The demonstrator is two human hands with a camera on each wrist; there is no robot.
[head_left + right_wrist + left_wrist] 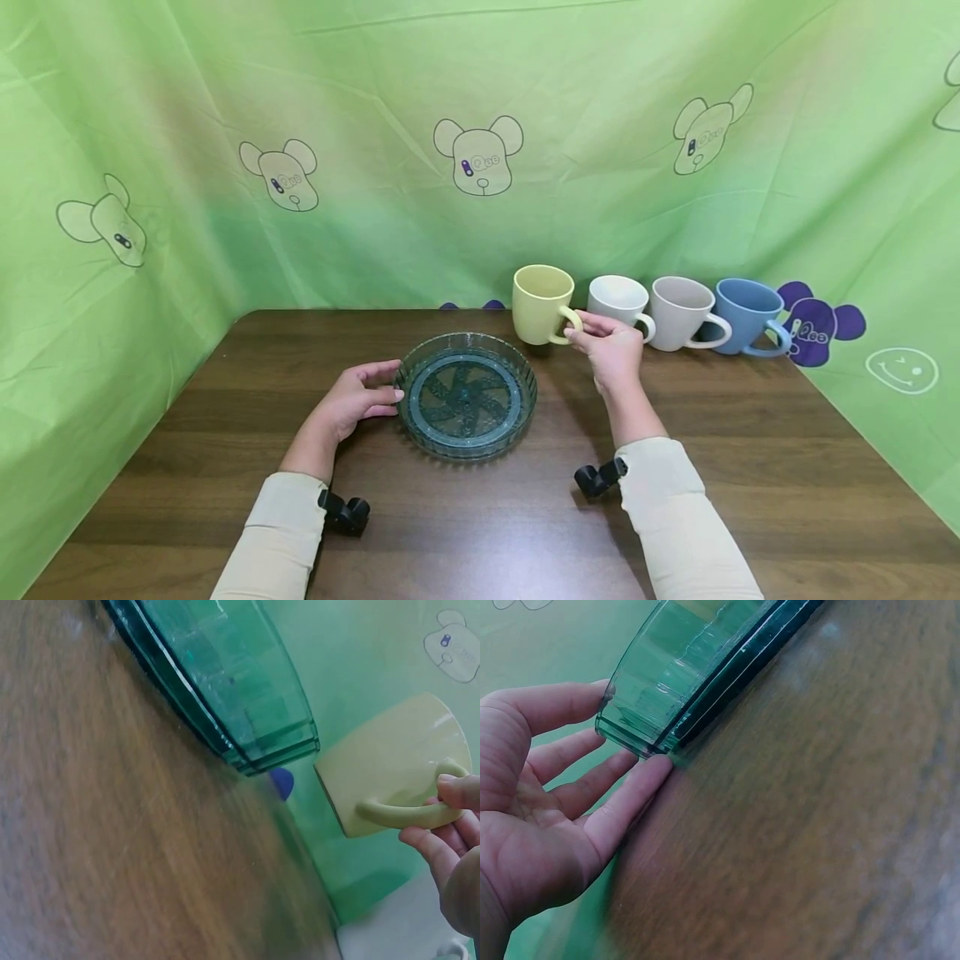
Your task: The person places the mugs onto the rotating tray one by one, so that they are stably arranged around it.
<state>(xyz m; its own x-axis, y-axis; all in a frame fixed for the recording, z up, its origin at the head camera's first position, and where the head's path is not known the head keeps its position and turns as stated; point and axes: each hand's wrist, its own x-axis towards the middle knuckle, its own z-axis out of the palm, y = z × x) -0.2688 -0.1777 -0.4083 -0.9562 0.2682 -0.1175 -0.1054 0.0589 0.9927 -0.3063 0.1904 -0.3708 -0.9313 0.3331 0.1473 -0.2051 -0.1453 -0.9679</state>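
Note:
A round, clear green glass dish [467, 450] with ribbed sides rests on the wooden table. At its left side my left hand [360, 398] touches the rim and lower edge with extended fingers. My right hand [611, 346] pinches the handle of a yellow mug [534, 321] between thumb and fingers. In the right wrist view the upright mug's base hangs just above the tabletop, right of and behind the dish. Just right of the yellow mug stands a white mug [617, 296], partly hidden by my right hand.
Beyond the white mug, a light grey mug [675, 321] and a blue mug [742, 317] continue the row along the back right, handles toward the right. A green printed cloth [375, 233] hangs behind the back edge of the brown table [465, 533].

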